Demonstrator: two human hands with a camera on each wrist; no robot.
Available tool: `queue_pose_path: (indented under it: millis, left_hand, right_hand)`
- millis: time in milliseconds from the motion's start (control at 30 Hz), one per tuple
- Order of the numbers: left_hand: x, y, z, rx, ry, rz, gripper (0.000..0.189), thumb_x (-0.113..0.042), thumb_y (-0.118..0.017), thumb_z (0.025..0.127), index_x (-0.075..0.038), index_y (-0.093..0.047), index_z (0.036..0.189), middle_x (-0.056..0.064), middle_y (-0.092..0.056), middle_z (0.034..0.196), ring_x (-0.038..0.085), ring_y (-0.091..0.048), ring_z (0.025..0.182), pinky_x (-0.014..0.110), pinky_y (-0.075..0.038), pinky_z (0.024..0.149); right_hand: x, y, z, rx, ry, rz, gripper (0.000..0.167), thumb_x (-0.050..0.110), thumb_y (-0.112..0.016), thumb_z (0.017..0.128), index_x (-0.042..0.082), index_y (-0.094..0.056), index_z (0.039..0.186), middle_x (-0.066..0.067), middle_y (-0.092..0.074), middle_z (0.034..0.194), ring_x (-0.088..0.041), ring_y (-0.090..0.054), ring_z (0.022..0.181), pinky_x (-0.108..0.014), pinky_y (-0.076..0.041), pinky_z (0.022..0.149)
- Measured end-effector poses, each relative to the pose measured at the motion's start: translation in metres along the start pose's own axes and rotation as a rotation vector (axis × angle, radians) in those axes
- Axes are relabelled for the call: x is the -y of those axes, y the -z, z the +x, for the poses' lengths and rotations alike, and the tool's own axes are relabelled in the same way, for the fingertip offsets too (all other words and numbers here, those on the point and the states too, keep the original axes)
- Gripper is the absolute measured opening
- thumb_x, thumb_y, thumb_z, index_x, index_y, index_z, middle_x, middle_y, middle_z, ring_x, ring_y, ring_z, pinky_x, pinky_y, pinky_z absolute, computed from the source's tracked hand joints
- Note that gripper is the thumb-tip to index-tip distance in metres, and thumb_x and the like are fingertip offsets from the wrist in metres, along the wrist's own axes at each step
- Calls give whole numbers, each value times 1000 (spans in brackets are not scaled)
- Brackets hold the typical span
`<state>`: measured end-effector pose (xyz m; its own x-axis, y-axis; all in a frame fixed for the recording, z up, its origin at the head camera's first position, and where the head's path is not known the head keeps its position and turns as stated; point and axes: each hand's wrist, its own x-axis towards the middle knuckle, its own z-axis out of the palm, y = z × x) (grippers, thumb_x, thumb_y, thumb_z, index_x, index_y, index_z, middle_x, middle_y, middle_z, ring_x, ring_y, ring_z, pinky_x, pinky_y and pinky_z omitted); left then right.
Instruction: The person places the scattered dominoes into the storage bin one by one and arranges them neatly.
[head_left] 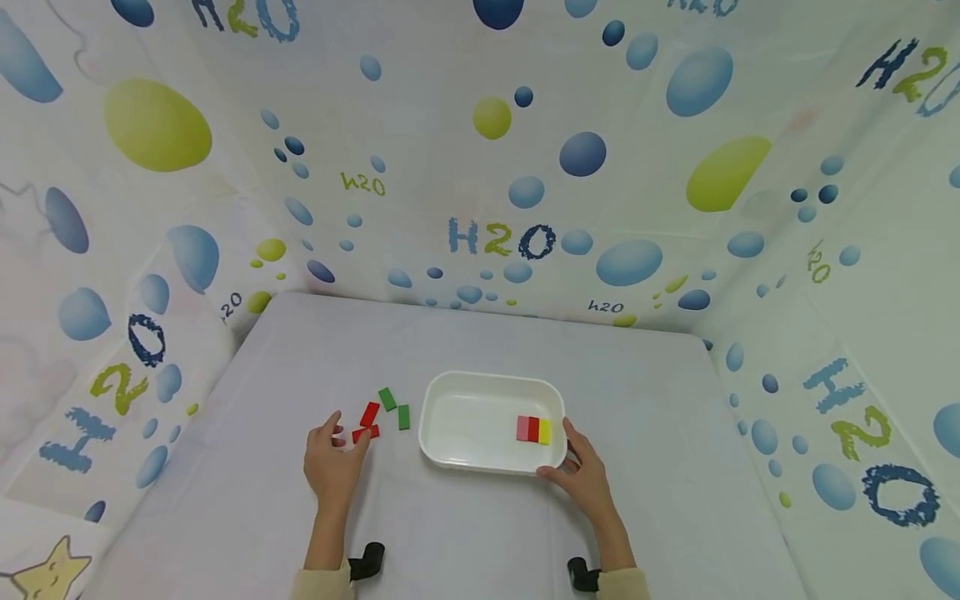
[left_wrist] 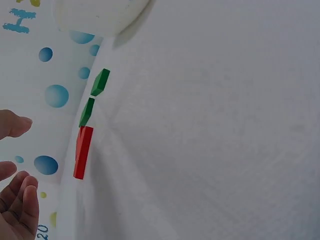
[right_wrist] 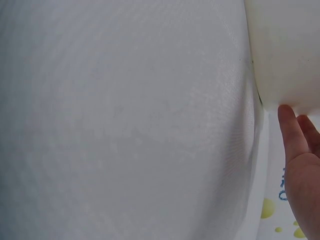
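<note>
- Left hand (head_left: 332, 461): fingers parted, nothing held, near the red blocks (head_left: 369, 414), left of the white tray (head_left: 465, 421).
- Right hand (head_left: 583, 473): grips tray's near right corner.
- Risk: hasty pinch could scatter the red blocks; tugging could disturb the block row (head_left: 533, 429).

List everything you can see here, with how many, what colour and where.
Tray: one, white, on the tablecloth
Tablecloth: one, white, under the tray
Pink block: one, pink, tray's right end
Red block: one, red, between pink and yellow
Yellow block: one, yellow, beside it
Loose green blocks: two, green, left of tray
Loose red blocks: two, red, farther left
Printed sheeting: count unclear, white with bubbles and lettering, surrounding
Wrist devices: two, black, at the wrists
Sleeves: two, cream, bottom edge
Left hand: one, bare, by loose red blocks
Right hand: one, bare, gripping tray
</note>
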<state>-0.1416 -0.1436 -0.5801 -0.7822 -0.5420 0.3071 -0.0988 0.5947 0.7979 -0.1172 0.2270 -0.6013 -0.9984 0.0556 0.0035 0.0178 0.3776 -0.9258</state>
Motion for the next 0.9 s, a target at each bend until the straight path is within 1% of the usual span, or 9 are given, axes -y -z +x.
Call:
queue_pose_path:
  millis: [133, 233, 400, 533, 633, 767, 900]
  left_hand:
    - [9, -5, -3, 16, 51, 46, 54, -10, -79, 77, 2, -61, 127, 20, -61, 100, 31, -56, 82, 41, -42, 71]
    - [14, -10, -5, 39, 74, 72, 54, -13, -78, 78, 2, -60, 127, 20, -60, 100, 30, -54, 81, 41, -42, 71]
    - [19, -17, -9, 73, 121, 82, 54, -15, -76, 81, 2, -59, 129, 20, -59, 104, 30, -54, 83, 42, -43, 72]
    - [17, -21, -11, 84, 163, 85, 55, -16, -74, 82, 2, -57, 131, 21, -58, 107, 32, -56, 86, 44, -44, 74]
    - [14, -23, -13, 73, 184, 93, 54, -17, -73, 82, 3, -57, 130, 22, -57, 109, 36, -57, 90, 48, -47, 78]
    - [10, -28, -14, 46, 227, 108, 54, -19, -73, 82, 5, -57, 128, 25, -56, 114, 41, -56, 100, 54, -47, 86]
    - [9, -34, -16, 32, 286, 123, 56, -21, -74, 82, 7, -56, 127, 26, -52, 120, 42, -51, 111, 56, -46, 94]
  right_hand:
    - [1, -1, 1, 1, 1, 7, 95, 18, -85, 74, 17, -33, 153, -15, -43, 148, -36, -47, 133, -38, -46, 98]
    - [1, -1, 1, 2, 8, 11, 95, 18, -85, 74, 17, -34, 153, -14, -44, 148, -35, -48, 133, -37, -47, 98]
    - [1, -1, 0, -2, 21, 9, 95, 17, -85, 74, 16, -34, 153, -15, -44, 147, -36, -48, 132, -38, -47, 98]
    - [1, -1, 1, -10, 20, 1, 94, 17, -85, 74, 15, -34, 153, -15, -45, 147, -36, -49, 131, -37, -47, 96]
    - [1, -1, 1, -14, 25, -13, 93, 17, -85, 74, 13, -34, 153, -16, -45, 146, -37, -49, 130, -38, -48, 96]
    - [2, -1, 1, -15, 20, -18, 94, 17, -85, 74, 14, -34, 153, -16, -45, 147, -36, -50, 130, -38, -48, 96]
    - [1, -1, 1, -11, 10, -9, 94, 17, -85, 74, 15, -34, 153, -15, -44, 147, -36, -49, 130, -38, -48, 97]
